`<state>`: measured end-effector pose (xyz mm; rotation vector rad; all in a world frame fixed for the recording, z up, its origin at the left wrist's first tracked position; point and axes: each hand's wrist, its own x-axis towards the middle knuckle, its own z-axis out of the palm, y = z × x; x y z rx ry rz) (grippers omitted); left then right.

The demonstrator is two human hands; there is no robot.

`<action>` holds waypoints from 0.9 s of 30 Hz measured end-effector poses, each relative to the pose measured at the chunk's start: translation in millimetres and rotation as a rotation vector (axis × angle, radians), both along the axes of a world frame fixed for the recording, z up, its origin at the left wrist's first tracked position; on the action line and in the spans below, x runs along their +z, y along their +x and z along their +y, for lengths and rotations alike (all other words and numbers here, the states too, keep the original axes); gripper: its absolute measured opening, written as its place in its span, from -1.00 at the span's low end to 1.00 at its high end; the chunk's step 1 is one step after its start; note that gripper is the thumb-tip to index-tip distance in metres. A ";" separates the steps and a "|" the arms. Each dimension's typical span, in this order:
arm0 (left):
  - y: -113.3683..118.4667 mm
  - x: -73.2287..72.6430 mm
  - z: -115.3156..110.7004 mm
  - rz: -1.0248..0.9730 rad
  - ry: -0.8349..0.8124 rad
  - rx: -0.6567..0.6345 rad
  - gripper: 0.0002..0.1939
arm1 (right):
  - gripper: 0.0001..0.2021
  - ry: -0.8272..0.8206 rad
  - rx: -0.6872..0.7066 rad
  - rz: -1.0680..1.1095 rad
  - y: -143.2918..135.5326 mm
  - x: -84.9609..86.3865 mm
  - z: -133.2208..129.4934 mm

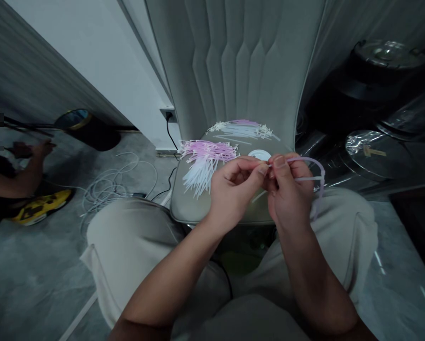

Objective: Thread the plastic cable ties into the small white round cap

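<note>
Both hands meet just above the front of a grey chair seat [194, 212]. My left hand [234, 187] pinches one end of a thin, pale plastic tube between thumb and fingers. My right hand [289, 187] is closed on a pink plastic tube [306, 160], which bends in a loop past the knuckles; a whitish straight piece [308, 179] sticks out beside it. The join between the fingertips is hidden. Behind the hands lie a pile of pink tubes [210, 150] with white ends, a fan of white tubes [200, 175], and a white round disc [260, 155].
More tubes [244, 129] lie towards the chair back [241, 57]. A coiled cable [106, 182] and a black bin [92, 130] are on the floor at left, near another person's arm [17, 182] and yellow shoe [44, 206]. Plastic-wrapped round items [372, 151] stand at right.
</note>
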<state>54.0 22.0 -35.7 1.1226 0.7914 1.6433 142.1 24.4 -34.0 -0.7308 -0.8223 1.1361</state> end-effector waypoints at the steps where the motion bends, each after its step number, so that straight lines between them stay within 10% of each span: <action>1: -0.3 0.0 0.1 -0.001 0.002 -0.006 -0.91 | -0.74 -0.009 0.007 -0.007 0.6 0.3 0.1; 27: -1.0 -1.6 -3.4 -0.032 0.019 -0.033 -0.94 | -0.68 -0.056 0.112 0.013 4.3 3.9 -1.6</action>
